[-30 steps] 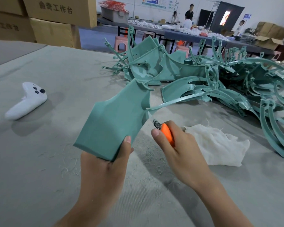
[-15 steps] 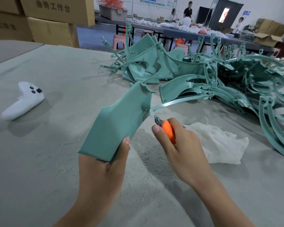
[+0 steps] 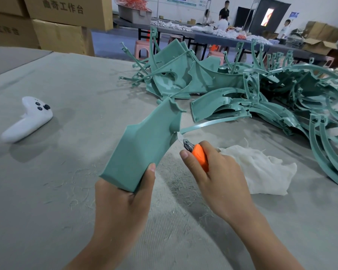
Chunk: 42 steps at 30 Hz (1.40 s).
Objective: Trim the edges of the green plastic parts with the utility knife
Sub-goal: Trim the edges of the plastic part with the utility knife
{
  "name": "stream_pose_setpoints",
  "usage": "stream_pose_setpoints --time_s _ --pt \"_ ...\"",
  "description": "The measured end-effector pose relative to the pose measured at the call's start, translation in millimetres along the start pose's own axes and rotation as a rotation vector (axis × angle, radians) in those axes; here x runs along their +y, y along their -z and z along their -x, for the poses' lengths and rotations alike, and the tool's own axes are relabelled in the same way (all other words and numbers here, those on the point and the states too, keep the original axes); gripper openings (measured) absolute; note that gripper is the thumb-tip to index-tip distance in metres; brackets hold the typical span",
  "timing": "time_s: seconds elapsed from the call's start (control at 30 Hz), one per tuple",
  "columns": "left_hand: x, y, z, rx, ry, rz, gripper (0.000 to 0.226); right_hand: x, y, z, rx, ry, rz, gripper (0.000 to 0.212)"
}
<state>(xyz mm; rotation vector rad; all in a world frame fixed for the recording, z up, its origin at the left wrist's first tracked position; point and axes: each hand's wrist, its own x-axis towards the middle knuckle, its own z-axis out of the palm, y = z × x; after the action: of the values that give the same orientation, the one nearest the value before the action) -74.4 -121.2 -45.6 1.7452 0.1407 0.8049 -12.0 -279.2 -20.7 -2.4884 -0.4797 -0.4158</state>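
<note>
Head view, upper left of the frame: stacked cardboard boxes (image 3: 66, 14) with printed characters stood behind the grey, felt-covered bench (image 3: 47, 191). At the left middle a white game controller (image 3: 27, 119) lay on the bench, well apart from everything else.

At lower centre the left hand (image 3: 123, 207) held up a green part (image 3: 142, 149) above the bench. Its grip was closed on the part's lower end, with the thumb pressed along the right edge and the fingers hidden behind. The part rose tilted towards the upper right, and from its right edge a thin green strip (image 3: 213, 123) ran off to the right.

Just right of centre the right hand (image 3: 220, 180) held a knife (image 3: 198, 154) with an orange handle, its grip wrapped round the handle and the thumb laid along it. The blade pointed up and to the left, and its tip touched the part's right edge just where the strip joined.

Right of that hand a crumpled white cloth (image 3: 261, 168) lay on the bench. Fine pale shavings were scattered over the bench surface around both hands.

Across the upper middle and right side of the frame a pile of green parts (image 3: 281, 98), curved panels and ribbed arcs, lay tangled on the bench. Behind it, along the top of the frame, several people stood at a long table (image 3: 232, 40) heaped with small white items.
</note>
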Motion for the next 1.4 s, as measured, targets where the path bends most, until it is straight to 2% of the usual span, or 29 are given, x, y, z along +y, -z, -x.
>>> stream_pose_setpoints --time_s 0.1,0.43,0.53,0.6,0.67,0.73,0.83,0.9,0.97,1.03,1.1,1.13,1.23,1.4 --pt "3.0 -0.9 -1.3 -0.001 -0.025 -0.034 0.025 1.1 -0.7 0.0 0.004 -0.022 0.046 0.053" --pt "3.0 -6.1 -1.3 -0.054 -0.016 -0.122 0.045 -1.8 -3.0 2.2 0.069 -0.058 0.075 0.055" --pt "1.9 -2.8 0.8 -0.018 -0.011 -0.128 0.04 8.0 0.3 -3.0 0.135 -0.113 0.071 0.055" --pt "2.8 1.5 1.5 0.009 0.005 -0.146 0.03 23.1 12.8 -10.8 0.242 -0.197 0.026 0.054" --pt "6.4 2.0 -0.9 0.032 0.047 -0.099 0.016 32.0 22.7 -13.3 0.354 -0.191 -0.018 0.054" --pt "11.1 -0.9 -2.2 0.037 0.115 -0.043 0.017 25.5 23.2 -11.7 0.38 -0.151 -0.062 0.055" --pt "11.5 -4.3 -0.2 0.008 0.196 0.028 0.007 15.1 13.6 -9.6 0.31 -0.095 -0.123 0.055" --pt "10.4 -4.2 0.1 0.007 0.217 0.077 0.022 14.3 10.4 -10.2 0.246 -0.086 -0.226 0.053" --pt "13.8 -4.6 -2.2 -0.005 0.234 0.114 0.022 15.1 8.5 -11.2 0.169 -0.096 -0.354 0.038" --pt "16.4 -5.7 -3.7 -0.006 0.26 0.17 0.024 13.9 6.6 -12.8 0.093 -0.118 -0.512 0.007" --pt "17.5 -6.6 -3.6 -0.023 0.276 0.202 0.025 14.6 2.3 -12.3 0.016 -0.123 -0.624 0.028" --pt "18.0 -6.6 -3.0 -0.036 0.28 0.213 0.026 15.3 -0.3 -12.0 -0.02 -0.121 -0.658 0.031" --pt "21.0 -6.6 -2.4 -0.056 0.293 0.242 0.03 12.7 -5.0 -12.4 -0.068 -0.13 -0.715 0.02" --pt "22.6 -5.9 -0.3 -0.101 0.317 0.26 0.026 13.9 -3.2 -12.9 -0.029 -0.18 -0.812 0.011"
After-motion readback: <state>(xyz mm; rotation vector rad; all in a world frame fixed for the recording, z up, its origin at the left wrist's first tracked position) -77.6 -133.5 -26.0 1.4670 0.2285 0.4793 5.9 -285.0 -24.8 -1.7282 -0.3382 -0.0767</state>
